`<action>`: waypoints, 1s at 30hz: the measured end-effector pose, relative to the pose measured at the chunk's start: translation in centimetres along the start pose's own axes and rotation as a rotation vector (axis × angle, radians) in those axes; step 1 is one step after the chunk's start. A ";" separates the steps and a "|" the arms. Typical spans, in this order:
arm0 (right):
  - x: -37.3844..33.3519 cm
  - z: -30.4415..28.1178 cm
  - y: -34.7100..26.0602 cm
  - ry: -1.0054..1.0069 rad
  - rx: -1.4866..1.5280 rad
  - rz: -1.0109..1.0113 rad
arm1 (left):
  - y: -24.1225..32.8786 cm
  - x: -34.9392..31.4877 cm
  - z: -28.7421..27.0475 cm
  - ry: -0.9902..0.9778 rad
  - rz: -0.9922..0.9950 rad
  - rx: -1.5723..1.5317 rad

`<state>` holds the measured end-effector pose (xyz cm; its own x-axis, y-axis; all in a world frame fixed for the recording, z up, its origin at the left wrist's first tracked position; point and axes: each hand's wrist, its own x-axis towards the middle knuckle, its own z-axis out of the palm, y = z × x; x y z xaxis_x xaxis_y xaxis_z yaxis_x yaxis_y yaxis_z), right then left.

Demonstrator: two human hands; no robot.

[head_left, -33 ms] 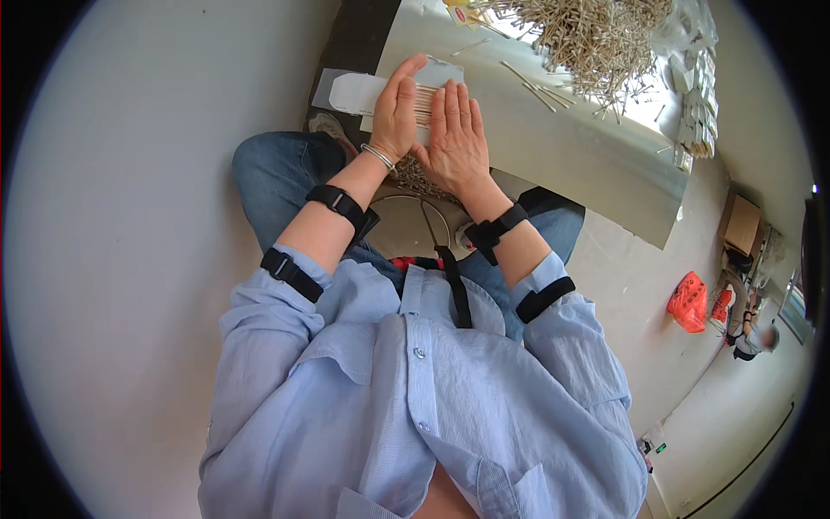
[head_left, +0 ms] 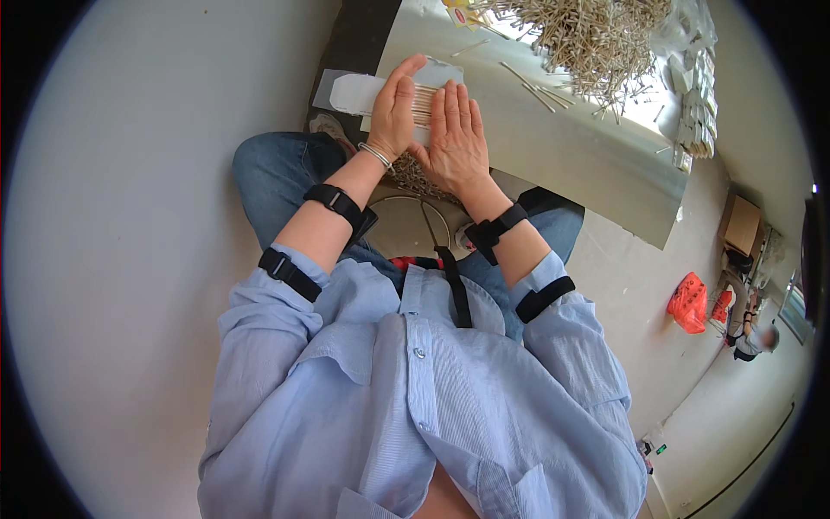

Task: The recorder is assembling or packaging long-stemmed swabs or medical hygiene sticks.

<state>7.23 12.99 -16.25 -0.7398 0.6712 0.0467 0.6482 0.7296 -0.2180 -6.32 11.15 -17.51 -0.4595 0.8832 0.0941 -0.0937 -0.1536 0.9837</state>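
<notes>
A row of thin wooden-stick cotton swabs (head_left: pixel 424 105) lies side by side between my two hands at the near left corner of the metal table. On the row's left side my left hand (head_left: pixel 394 119) stands on edge, fingers stretched out, touching the sticks' ends. My right hand (head_left: pixel 458 143) lies flat with straight fingers over their right side, hiding those ends. A white card piece with a rounded end (head_left: pixel 350 93) sticks out left of my left hand. Beyond my fingers a pale flat sheet or packet (head_left: pixel 445 71) partly shows.
A large heap of cotton swabs (head_left: pixel 596 43) covers the far table (head_left: pixel 596 173), with a few loose swabs (head_left: pixel 538 91) nearer. Stacked white packs (head_left: pixel 699 112) and clear plastic (head_left: pixel 683 30) stand right. More swabs (head_left: pixel 419 177) lie below the table edge. A red bag (head_left: pixel 688 303) and a distant person (head_left: pixel 754 339) are right.
</notes>
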 end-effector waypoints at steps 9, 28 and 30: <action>0.2 0.3 0.3 0.011 -0.014 0.023 | 1.1 -0.6 -2.2 -0.286 0.218 0.925; 0.1 0.0 0.0 0.016 0.015 0.027 | 3.1 -5.1 -2.7 -0.429 0.362 1.128; 0.1 0.2 0.2 0.016 0.014 0.027 | 3.1 -5.2 -2.3 -0.450 0.368 1.167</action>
<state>7.27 13.18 -16.50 -0.7189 0.6928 0.0562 0.6653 0.7093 -0.2328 -6.27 5.04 -15.27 0.0620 0.9771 0.2037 0.8956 -0.1446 0.4207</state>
